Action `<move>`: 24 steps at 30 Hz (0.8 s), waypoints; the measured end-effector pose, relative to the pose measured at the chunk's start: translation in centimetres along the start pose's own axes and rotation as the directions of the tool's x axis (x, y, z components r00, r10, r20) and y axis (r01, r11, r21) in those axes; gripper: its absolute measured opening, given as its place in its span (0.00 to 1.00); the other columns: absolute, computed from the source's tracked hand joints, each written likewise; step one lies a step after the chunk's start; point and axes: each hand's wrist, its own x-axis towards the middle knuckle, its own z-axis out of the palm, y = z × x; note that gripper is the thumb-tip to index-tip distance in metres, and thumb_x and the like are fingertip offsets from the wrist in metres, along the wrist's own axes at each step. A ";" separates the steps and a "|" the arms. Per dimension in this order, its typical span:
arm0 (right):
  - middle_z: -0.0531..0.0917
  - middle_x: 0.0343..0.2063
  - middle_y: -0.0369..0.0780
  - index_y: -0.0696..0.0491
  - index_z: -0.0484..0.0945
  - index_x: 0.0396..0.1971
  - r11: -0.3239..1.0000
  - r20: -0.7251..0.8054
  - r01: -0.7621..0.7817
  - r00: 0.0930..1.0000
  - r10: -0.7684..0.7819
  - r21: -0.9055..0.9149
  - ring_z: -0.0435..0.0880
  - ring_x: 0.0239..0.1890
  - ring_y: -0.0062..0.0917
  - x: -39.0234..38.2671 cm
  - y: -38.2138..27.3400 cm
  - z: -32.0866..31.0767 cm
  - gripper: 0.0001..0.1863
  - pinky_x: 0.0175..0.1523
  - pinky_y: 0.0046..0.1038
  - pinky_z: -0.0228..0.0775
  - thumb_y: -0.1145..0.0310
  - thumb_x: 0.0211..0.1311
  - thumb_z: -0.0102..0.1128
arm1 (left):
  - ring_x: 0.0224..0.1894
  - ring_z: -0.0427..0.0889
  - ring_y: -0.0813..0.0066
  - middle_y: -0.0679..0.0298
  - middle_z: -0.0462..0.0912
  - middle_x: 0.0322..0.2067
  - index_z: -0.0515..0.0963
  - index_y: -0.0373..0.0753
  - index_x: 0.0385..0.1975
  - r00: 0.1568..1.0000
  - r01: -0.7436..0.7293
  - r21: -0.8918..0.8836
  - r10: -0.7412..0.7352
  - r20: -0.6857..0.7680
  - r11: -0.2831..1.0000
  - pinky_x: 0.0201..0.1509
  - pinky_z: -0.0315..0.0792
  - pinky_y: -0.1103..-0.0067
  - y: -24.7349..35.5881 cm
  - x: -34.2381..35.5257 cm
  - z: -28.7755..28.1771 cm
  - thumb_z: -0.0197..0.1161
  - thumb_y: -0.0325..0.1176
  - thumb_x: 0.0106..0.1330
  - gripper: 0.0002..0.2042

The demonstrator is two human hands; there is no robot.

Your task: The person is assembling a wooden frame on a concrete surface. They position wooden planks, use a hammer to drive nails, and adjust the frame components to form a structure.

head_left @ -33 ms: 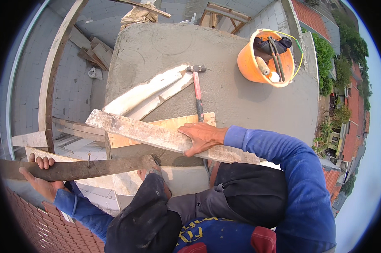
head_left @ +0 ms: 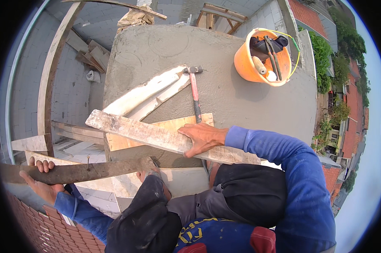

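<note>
Moved: nothing, both my hands stay put.
Left hand (head_left: 40,179): grasping dark timber beam (head_left: 81,171).
Right hand (head_left: 202,137): flat, released, pressing plank (head_left: 156,135).
Nearby: hammer (head_left: 194,95), orange bucket (head_left: 247,63).

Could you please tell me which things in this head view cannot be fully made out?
- Hammer: handle end hidden under the plywood sheet.
- Orange bucket: contents overlap, only handles show.
- Dark beam in the left hand: far end lost at the dark fisheye rim.
- Plank under the right hand: right end hidden by the sleeve.
</note>
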 end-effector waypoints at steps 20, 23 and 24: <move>0.74 0.38 0.36 0.60 0.69 0.60 0.510 -0.542 0.289 0.039 0.839 0.810 0.74 0.40 0.21 -34.5 6.6 1.0 0.35 0.49 0.28 0.66 0.53 0.60 0.66 | 0.29 0.63 0.72 0.66 0.60 0.25 0.73 0.32 0.50 0.992 0.065 0.014 -0.063 -0.107 0.998 0.36 0.65 0.75 -1.3 -0.2 6.2 0.50 0.55 0.79 0.26; 0.78 0.39 0.39 0.60 0.67 0.63 0.531 -0.479 0.153 -0.279 0.833 0.834 0.77 0.43 0.22 -32.9 11.4 5.9 0.37 0.49 0.26 0.70 0.56 0.58 0.69 | 0.29 0.63 0.72 0.66 0.59 0.25 0.73 0.33 0.50 0.999 0.043 0.037 -0.042 -0.019 0.998 0.36 0.66 0.75 -2.0 1.2 5.5 0.51 0.56 0.79 0.26; 0.78 0.40 0.40 0.61 0.68 0.62 0.506 -0.456 0.128 -0.293 0.841 0.853 0.78 0.44 0.22 -32.7 11.9 6.7 0.37 0.50 0.26 0.70 0.56 0.58 0.69 | 0.29 0.63 0.72 0.66 0.59 0.25 0.73 0.33 0.50 0.998 0.034 0.050 -0.032 -0.049 0.998 0.36 0.67 0.75 -1.6 0.4 6.0 0.51 0.56 0.79 0.26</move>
